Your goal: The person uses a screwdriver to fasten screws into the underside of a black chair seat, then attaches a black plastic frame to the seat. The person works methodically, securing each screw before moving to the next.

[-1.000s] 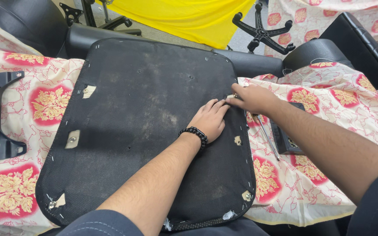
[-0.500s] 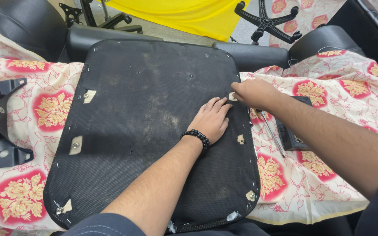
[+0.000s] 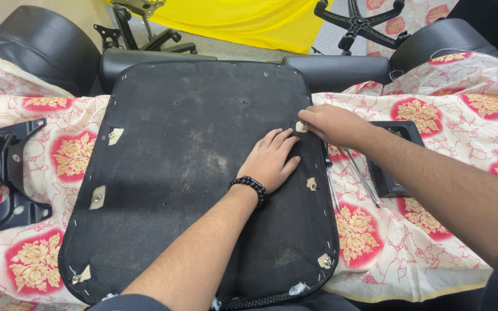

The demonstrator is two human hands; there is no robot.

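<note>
Seat base panel [image 3: 197,173]: black, fabric-covered, rounded corners, underside up, lying flat on a floral cloth [image 3: 433,242] at the middle of the view. Staples run along its edge; small pale tabs with screw points sit near the rim.

Left hand [image 3: 272,161]: palm down, fingers spread flat on the panel, at about 3 o'clock from the panel's centre, holding nothing. A black bead bracelet [image 3: 250,185] circles the wrist.

Right hand [image 3: 329,124]: at 1 o'clock from the left hand, on the panel's right edge, fingertips pinched narrow at a pale tab [image 3: 301,126]; whether they grip it cannot be told.

Metal tools [image 3: 347,173]: slim, lying on the cloth just beside the panel's right edge, at 3 o'clock from the left hand.

Black tray [image 3: 396,158]: on the cloth, partly under the right forearm.

Black metal bracket [image 3: 1,184]: at 9 o'clock, well apart from the panel.

Black cushions [image 3: 157,60]: at 12 o'clock, behind the panel.

Yellow sheet [image 3: 249,20]: beyond, with chair bases [image 3: 358,20] nearby.
</note>
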